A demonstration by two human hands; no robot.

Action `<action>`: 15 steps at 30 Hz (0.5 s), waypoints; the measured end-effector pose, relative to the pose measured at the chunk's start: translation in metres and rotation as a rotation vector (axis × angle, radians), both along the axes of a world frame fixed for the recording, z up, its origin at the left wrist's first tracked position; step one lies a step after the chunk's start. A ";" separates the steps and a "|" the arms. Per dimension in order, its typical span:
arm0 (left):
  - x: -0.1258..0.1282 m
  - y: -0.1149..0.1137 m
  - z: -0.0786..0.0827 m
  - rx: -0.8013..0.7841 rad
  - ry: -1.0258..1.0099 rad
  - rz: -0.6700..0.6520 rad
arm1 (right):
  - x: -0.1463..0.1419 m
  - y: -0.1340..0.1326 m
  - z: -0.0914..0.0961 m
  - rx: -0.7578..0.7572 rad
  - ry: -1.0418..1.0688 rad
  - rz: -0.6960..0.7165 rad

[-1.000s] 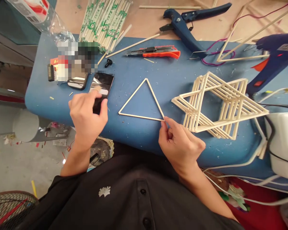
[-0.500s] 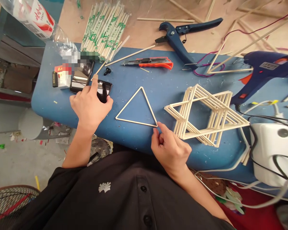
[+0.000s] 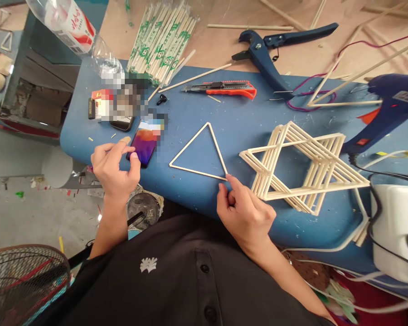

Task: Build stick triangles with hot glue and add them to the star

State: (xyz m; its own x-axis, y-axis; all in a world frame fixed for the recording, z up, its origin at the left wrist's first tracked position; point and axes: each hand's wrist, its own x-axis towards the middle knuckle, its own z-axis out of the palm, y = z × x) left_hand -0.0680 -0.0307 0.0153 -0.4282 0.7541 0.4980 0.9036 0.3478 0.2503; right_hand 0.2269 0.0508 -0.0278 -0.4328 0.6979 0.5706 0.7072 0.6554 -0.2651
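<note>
Fingers of the right hand (image 3: pixel 246 209) stand slightly parted, index fingertip touching the near right corner of a triangle made of thin wooden sticks (image 3: pixel 198 172). The thumb is just off that corner. The triangle lies flat on a blue surface (image 3: pixel 190 106), between the two hands, its tip pointing away from the person.

The left hand (image 3: pixel 114 168) hangs at the near left edge of a phone (image 3: pixel 143 147), thumb and index finger close but apart; one of its fingers wears a tan cover at the tip. The phone's screen glows orange and purple, partly blurred.

Right of the triangle is a star-shaped stack of stick frames (image 3: pixel 272 156), with a blue glue gun (image 3: pixel 391 97) just past it. Beyond the triangle lie an orange-and-black utility knife (image 3: pixel 224 88) and a small black object (image 3: pixel 161 99).

Farther back are a blue-handled cutter (image 3: pixel 267 63) and a bundle of sticks in green-printed wrappers (image 3: pixel 161 45). A clear bottle (image 3: pixel 76 29) lies at far left. A white box (image 3: pixel 394 226) sits at far right, among cables.
</note>
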 end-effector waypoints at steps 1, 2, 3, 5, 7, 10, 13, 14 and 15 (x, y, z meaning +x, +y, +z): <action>-0.001 -0.002 -0.001 -0.008 -0.001 -0.013 | 0.000 0.000 0.000 0.001 0.001 0.001; -0.002 -0.002 -0.001 -0.027 -0.004 -0.030 | 0.000 0.000 0.001 -0.001 0.002 0.003; -0.002 0.001 -0.002 -0.049 -0.008 -0.043 | 0.000 0.001 0.001 -0.004 0.003 0.004; -0.003 0.010 -0.002 -0.099 -0.017 -0.065 | -0.001 0.001 0.003 -0.010 0.000 0.000; -0.003 0.025 0.000 -0.143 -0.033 -0.098 | -0.001 0.001 0.004 -0.022 -0.007 -0.008; -0.003 0.048 0.006 -0.239 -0.098 -0.214 | -0.002 0.001 0.005 -0.035 -0.005 -0.008; -0.006 0.061 0.015 -0.294 -0.152 -0.311 | -0.002 0.000 0.005 -0.043 0.003 -0.009; -0.008 0.061 0.017 -0.271 -0.159 -0.321 | -0.002 0.000 0.005 -0.047 0.001 -0.013; -0.011 0.060 0.018 -0.231 -0.160 -0.322 | -0.002 0.000 0.005 -0.052 -0.003 -0.018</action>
State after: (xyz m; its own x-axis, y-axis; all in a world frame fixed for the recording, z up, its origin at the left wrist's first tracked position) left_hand -0.0790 0.0293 0.0335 -0.2112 0.9460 0.2461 0.9311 0.1181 0.3450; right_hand 0.2248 0.0508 -0.0226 -0.4215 0.7343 0.5321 0.7193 0.6281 -0.2969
